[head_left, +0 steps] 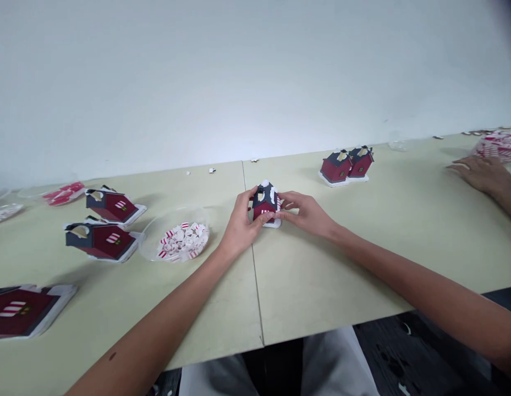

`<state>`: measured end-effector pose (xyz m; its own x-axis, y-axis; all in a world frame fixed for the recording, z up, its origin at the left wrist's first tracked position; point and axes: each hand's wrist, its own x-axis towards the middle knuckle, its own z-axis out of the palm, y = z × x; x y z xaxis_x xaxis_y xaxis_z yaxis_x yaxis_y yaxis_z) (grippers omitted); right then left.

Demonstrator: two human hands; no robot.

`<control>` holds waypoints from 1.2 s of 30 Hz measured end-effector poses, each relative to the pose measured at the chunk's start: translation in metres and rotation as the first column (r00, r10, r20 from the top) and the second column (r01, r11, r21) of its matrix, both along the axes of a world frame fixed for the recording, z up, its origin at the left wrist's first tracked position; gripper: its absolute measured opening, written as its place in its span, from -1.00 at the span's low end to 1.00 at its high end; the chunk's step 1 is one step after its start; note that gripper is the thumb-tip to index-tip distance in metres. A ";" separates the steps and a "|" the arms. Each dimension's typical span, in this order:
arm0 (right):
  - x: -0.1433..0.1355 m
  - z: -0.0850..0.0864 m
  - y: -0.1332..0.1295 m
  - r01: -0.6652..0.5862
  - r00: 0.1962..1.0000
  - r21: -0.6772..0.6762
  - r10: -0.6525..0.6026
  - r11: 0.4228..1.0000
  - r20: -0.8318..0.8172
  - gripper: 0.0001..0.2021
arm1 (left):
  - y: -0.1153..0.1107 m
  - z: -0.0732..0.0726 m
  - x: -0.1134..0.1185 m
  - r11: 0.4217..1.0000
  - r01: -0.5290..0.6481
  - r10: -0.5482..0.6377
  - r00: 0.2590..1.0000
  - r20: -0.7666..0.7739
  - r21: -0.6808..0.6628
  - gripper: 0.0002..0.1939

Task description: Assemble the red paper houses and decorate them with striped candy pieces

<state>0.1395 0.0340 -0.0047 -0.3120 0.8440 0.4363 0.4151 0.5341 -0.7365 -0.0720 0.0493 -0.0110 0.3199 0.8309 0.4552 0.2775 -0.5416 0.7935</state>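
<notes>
A small dark-red house with a dark roof and white snow patches (265, 204) stands upright on the table between my hands. My left hand (243, 220) holds its left side, the thumb across the front near the base. My right hand (305, 213) grips the right side, with thumb and fingers at a red-and-white striped piece on that wall. To the left of my left hand, a clear bowl (148, 236) holds small white and red-striped pieces (184, 242).
Red houses lie tilted at the left (110, 205), (102, 240), (22, 311). Two more houses (336, 166) stand back right. Another person's hand (484, 173) rests at the far right beside striped pieces (499, 146). A wall (238, 82) borders the table (329, 280).
</notes>
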 end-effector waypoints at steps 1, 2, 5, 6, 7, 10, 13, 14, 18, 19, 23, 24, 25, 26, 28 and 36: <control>0.000 0.000 0.000 -0.002 1.000 0.006 0.002 1.000 0.000 -0.58 | 0.000 0.000 0.000 1.000 -0.001 0.002 1.000 -0.003 0.011 -0.34; 0.001 0.000 0.000 -0.002 1.000 0.024 0.001 1.000 0.017 -0.59 | 0.000 0.000 0.000 1.000 -0.003 0.003 1.000 -0.004 0.019 -0.34; 0.005 0.002 0.001 -0.008 0.989 0.099 -0.007 0.995 0.151 -0.61 | 0.001 0.001 0.000 0.999 0.009 -0.008 1.000 0.010 -0.031 -0.35; 0.006 0.002 0.001 -0.007 0.982 0.113 -0.014 0.994 0.190 -0.60 | 0.001 0.001 0.001 0.997 0.022 -0.020 0.999 0.027 -0.074 -0.36; 0.007 0.003 0.002 -0.001 0.977 0.118 -0.024 0.993 0.214 -0.59 | 0.001 0.002 0.001 0.992 0.039 -0.033 0.998 0.053 -0.119 -0.38; 0.007 0.002 0.003 0.060 0.972 0.111 -0.083 0.992 0.218 -0.54 | 0.003 0.003 0.003 0.975 0.091 -0.063 0.988 0.144 -0.203 -0.39; 0.005 0.001 0.004 0.127 0.963 0.090 -0.145 0.988 0.228 -0.51 | 0.005 0.002 0.004 0.971 0.106 -0.065 0.979 0.191 -0.214 -0.36; 0.005 0.000 0.004 0.142 0.960 0.078 -0.157 0.987 0.233 -0.49 | 0.005 0.002 0.004 0.971 0.106 -0.065 0.979 0.195 -0.213 -0.35; 0.007 0.002 0.004 0.121 0.966 0.044 -0.128 0.992 0.227 -0.50 | 0.005 0.001 0.004 0.974 0.097 -0.058 0.980 0.189 -0.205 -0.31; 0.008 0.003 0.003 0.088 0.970 0.046 -0.097 0.995 0.225 -0.51 | 0.005 0.000 0.004 0.976 0.085 -0.049 0.983 0.178 -0.202 -0.31; 0.016 0.002 0.004 -0.023 0.964 0.089 -0.001 0.996 0.266 -0.47 | 0.005 0.000 0.002 0.985 0.021 0.001 0.992 0.125 -0.170 -0.28; 0.020 0.001 0.006 -0.025 0.963 0.118 -0.008 0.993 0.268 -0.46 | 0.004 0.000 0.002 0.987 0.005 0.014 0.993 0.116 -0.160 -0.27; 0.026 0.000 0.010 -0.006 0.966 0.166 -0.037 0.986 0.255 -0.46 | 0.004 0.000 0.002 0.989 -0.012 0.029 0.993 0.111 -0.149 -0.26; 0.033 -0.002 0.015 0.042 0.969 0.231 -0.096 0.972 0.226 -0.47 | 0.003 0.000 0.002 0.990 -0.028 0.043 0.993 0.108 -0.137 -0.25; 0.053 -0.006 0.028 0.240 0.943 0.382 -0.307 0.892 0.124 -0.49 | 0.000 0.002 0.003 0.995 -0.046 0.056 0.993 0.105 -0.094 -0.25; 0.142 -0.022 0.061 0.694 0.566 0.466 -0.816 0.549 0.118 -0.26 | -0.013 0.007 0.008 0.999 0.000 -0.001 1.000 0.019 0.048 -0.16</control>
